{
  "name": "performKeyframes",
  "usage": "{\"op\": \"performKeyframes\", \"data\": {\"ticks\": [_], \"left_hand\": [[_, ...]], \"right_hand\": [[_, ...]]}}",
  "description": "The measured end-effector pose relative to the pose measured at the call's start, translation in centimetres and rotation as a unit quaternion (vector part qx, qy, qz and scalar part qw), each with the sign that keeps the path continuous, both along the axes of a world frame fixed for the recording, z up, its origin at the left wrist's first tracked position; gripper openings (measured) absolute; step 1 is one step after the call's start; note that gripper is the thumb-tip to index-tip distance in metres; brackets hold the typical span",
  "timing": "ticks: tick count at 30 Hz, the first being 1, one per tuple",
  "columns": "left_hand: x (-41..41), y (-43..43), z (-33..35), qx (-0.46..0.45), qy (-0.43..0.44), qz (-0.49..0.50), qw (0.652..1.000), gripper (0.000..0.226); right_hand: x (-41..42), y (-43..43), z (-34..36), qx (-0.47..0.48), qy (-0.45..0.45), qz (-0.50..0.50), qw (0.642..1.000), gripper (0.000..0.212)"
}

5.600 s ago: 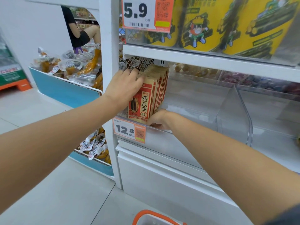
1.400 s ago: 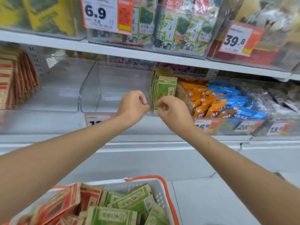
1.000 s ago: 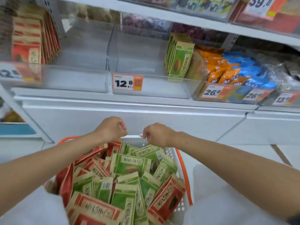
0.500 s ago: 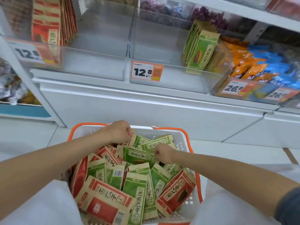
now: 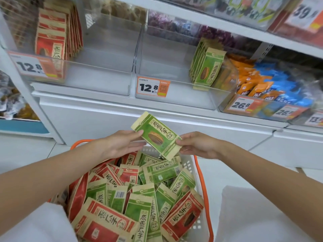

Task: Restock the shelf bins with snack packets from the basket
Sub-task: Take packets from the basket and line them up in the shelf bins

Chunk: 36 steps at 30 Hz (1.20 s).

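A green snack packet [image 5: 156, 135] is held flat above the basket, tilted, its front facing up. My left hand [image 5: 120, 144] grips its left end and my right hand [image 5: 197, 144] pinches its right end. Below them the white basket with an orange rim [image 5: 201, 173] is full of several green and red packets [image 5: 139, 198]. On the shelf, a clear bin [image 5: 174, 95] holds a row of upright green packets [image 5: 206, 65] at its right side. The clear bin to the left [image 5: 97, 84] holds upright red packets [image 5: 56, 35] at its left side.
Price tags reading 12.8 [image 5: 151, 87] are fixed to both bin fronts. A bin of orange and blue packets [image 5: 267, 84] stands to the right. A white shelf board [image 5: 209, 20] runs above the bins. A blue-edged rack [image 5: 17, 119] with other snacks is at far left.
Both hands went from the shelf bin down into the basket. They have since lifted one green packet out and hold it between them above the basket.
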<state>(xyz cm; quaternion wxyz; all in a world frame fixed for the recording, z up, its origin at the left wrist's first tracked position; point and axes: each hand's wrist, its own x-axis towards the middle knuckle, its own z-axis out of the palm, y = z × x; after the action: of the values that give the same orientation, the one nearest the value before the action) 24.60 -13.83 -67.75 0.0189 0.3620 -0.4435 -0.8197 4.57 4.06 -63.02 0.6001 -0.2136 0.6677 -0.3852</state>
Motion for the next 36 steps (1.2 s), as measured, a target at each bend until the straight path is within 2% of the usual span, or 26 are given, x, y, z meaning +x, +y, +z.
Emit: {"op": "performKeyframes", "data": {"ticks": [2,4,6,8,12,16,19,21,25,30,31,34,36], "left_hand": [[-0.8,0.3,0.7,-0.038,0.042,0.019,0.998,0.027],[-1.6,0.5,1.7,-0.153,0.043,0.026,0.987,0.027],[-2.5,0.5,3.1,-0.252,0.043,0.024,0.967,0.026],[-3.6,0.5,4.9,-0.309,0.06,0.015,0.949,0.019],[-7.3,1.0,9.5,-0.37,0.133,0.008,0.919,0.013],[-12.9,0.9,14.5,-0.421,0.225,0.035,0.878,0.023],[-17.1,0.5,18.3,-0.464,0.285,0.07,0.836,0.032],[-19.7,-0.2,19.5,-0.492,0.295,0.069,0.816,0.029],[-24.8,-2.7,17.3,-0.535,0.221,0.04,0.814,0.021],[-29.3,-4.1,13.2,-0.548,0.104,0.022,0.83,0.016],[-29.9,-4.1,12.6,-0.553,0.085,0.014,0.829,0.015],[-31.2,-4.1,11.8,-0.556,0.046,0.018,0.83,0.019],[-31.8,-4.2,11.9,-0.555,0.033,0.03,0.831,0.02]], "right_hand": [[0.2,0.2,-0.4,0.022,0.072,0.039,0.996,0.021],[0.1,0.1,-0.2,0.022,0.209,0.064,0.975,0.033],[-0.6,-0.4,1.0,-0.039,0.328,0.031,0.943,0.054],[-1.4,-0.9,3.2,-0.131,0.4,-0.001,0.907,0.076],[-2.9,-1.4,8.2,-0.215,0.484,0.03,0.848,0.093],[-5.3,-1.7,12.5,-0.3,0.539,-0.019,0.787,0.091],[-8.1,-1.9,15.5,-0.316,0.627,-0.071,0.708,0.091],[-10.0,-2.2,16.4,-0.303,0.68,-0.092,0.662,0.089],[-14.4,-4.1,14.3,-0.275,0.689,-0.096,0.663,0.063],[-18.1,-6.3,11.6,-0.172,0.745,-0.055,0.643,0.041],[-18.6,-6.6,11.3,-0.147,0.763,-0.043,0.628,0.039],[-19.9,-7.5,11.0,-0.075,0.828,-0.018,0.555,0.034],[-20.5,-8.0,11.2,-0.048,0.839,-0.031,0.54,0.039]]}}
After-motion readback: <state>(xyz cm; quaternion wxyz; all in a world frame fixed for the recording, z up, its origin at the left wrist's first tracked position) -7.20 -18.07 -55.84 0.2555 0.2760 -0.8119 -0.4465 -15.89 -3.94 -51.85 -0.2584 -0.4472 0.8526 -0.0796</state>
